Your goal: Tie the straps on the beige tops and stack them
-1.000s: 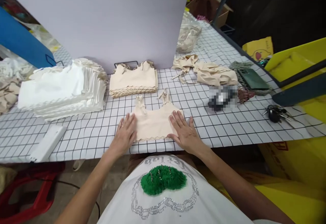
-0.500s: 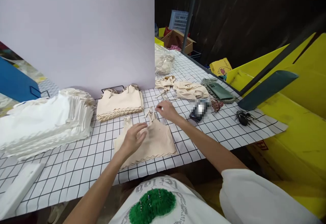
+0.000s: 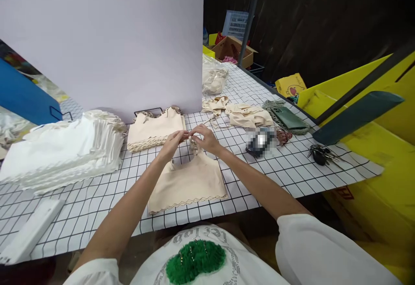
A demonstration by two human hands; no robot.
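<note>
A beige camisole (image 3: 191, 180) with a scalloped hem lies flat on the checked tablecloth (image 3: 249, 185) right in front of me. Over its upper edge my two hands come together at the right shoulder strap (image 3: 195, 145). My left hand (image 3: 174, 143) pinches at the strap's top with the fingertips. From the other side my right hand (image 3: 206, 139) closes thumb and forefinger on the same strap. The fingertips nearly touch and hide part of the strap. The left strap is mostly covered by my left hand and wrist.
A stack of beige camisoles (image 3: 157, 132) sits behind, and a taller pile of white garments (image 3: 74, 146) stands at left. Loose beige garments (image 3: 248, 115), a green phone (image 3: 288, 117) and keys (image 3: 320, 154) lie at right. A pale upright panel (image 3: 106, 38) rises at the back.
My left hand has moved up and right from above the camisole to the strap. My right hand has shifted slightly left, and the hands now meet there.
</note>
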